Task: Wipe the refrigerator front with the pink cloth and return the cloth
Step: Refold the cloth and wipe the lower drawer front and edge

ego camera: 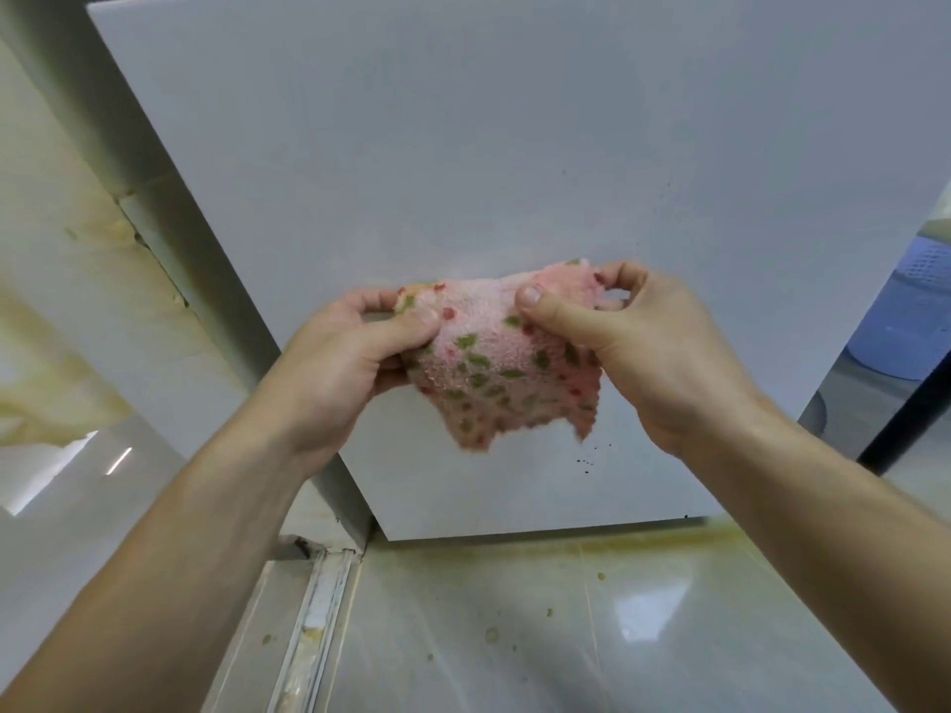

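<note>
The pink cloth (494,357), dotted with green and red, hangs bunched between both hands in front of the white refrigerator front (463,146). My left hand (350,362) pinches its left edge between thumb and curled fingers. My right hand (643,347) pinches the right edge the same way. The cloth's lower part droops free and is held just off the door. A few dark specks (586,461) mark the door below the cloth.
A glossy tiled floor (514,635) with yellowish stains lies below the refrigerator. A metal floor track (314,620) runs at the lower left. A blue plastic basket (905,311) stands to the right of the refrigerator. A stained wall (62,280) is on the left.
</note>
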